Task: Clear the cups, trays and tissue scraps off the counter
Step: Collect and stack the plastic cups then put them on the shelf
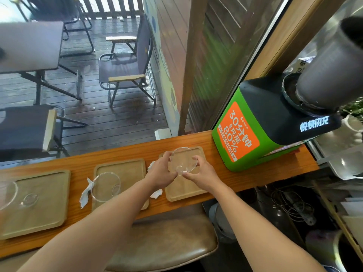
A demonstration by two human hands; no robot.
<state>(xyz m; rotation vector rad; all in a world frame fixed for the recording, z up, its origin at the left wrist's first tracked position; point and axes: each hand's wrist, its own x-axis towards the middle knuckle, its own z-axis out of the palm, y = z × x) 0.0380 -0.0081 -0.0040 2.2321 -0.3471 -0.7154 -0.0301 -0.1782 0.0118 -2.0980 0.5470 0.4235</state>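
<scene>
A clear glass cup [183,159] is held above the right wooden tray [185,190], tilted with its mouth toward me. My left hand [162,170] grips its left side and my right hand [201,173] its right side. On the middle tray [129,169] stands a second clear cup [105,186]. The left tray [42,211] carries a third glass cup [6,193], cut off by the frame edge, and a small glass piece [29,200]. White tissue scraps lie on the counter: one [85,194] left of the middle tray, one [156,193] under my left wrist, one [150,165] behind it.
The wooden counter [216,179] runs left to right. A green and black charging station [261,126] stands at its right end. A padded stool [167,242] sits below the counter. Folding chairs and a table stand on the wet deck beyond.
</scene>
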